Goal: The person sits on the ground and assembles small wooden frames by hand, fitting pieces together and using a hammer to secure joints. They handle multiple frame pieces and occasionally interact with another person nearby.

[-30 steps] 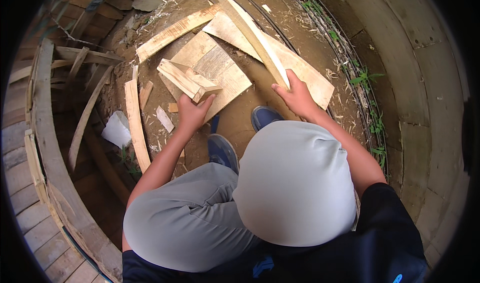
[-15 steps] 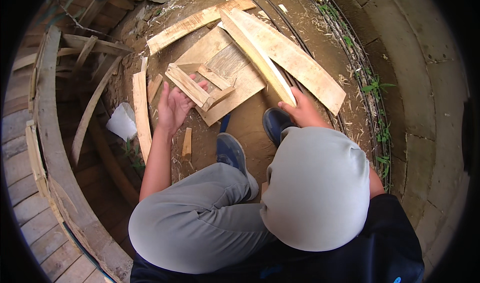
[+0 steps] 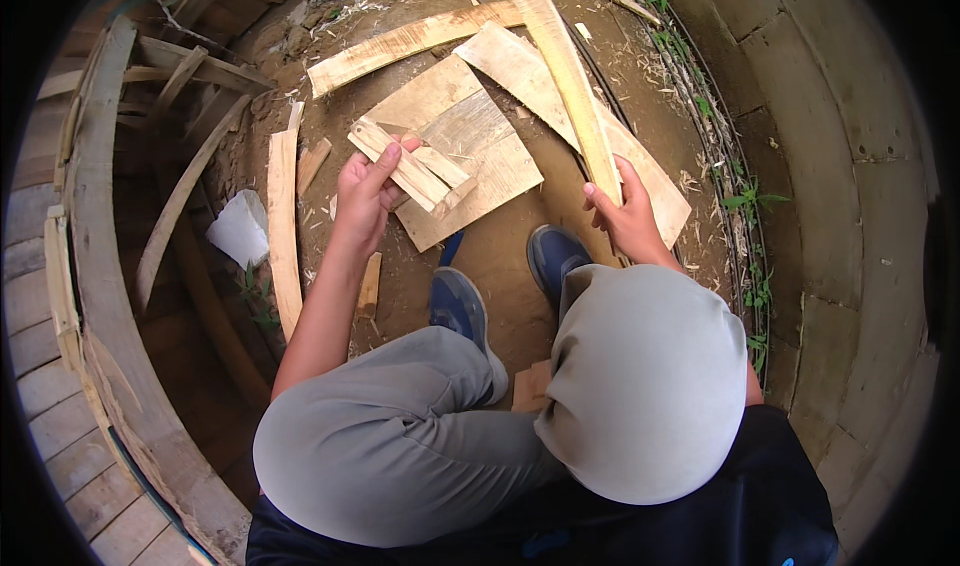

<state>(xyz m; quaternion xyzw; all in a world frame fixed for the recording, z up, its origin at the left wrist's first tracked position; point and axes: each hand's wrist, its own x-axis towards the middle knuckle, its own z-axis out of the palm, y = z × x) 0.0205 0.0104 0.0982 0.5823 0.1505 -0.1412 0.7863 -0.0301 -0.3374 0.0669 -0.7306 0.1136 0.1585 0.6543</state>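
My left hand (image 3: 366, 198) is closed on a small wooden frame (image 3: 400, 171) made of nailed slats, its thumb over the top slat. The frame is held over a square panel of joined boards (image 3: 505, 156) lying on the dirt; whether the two touch I cannot tell. My right hand (image 3: 634, 216) grips the near end of a long, narrow wooden plank (image 3: 565, 71), which points away from me. Under this plank a wider board (image 3: 640, 171) lies slanted on the ground.
A curved board (image 3: 400, 44) lies behind the panel, and a long strip (image 3: 285, 216) lies left of it. A white slab (image 3: 240, 229) sits near a dark, wood-framed pit (image 3: 205, 326). Dark cables and wood chips run along the right, before a wall (image 3: 830, 216).
My left hand has gone from open fingers under the frame to closed on it, and the frame has tilted. My right hand has moved right, swinging the plank's far end away and rightward.
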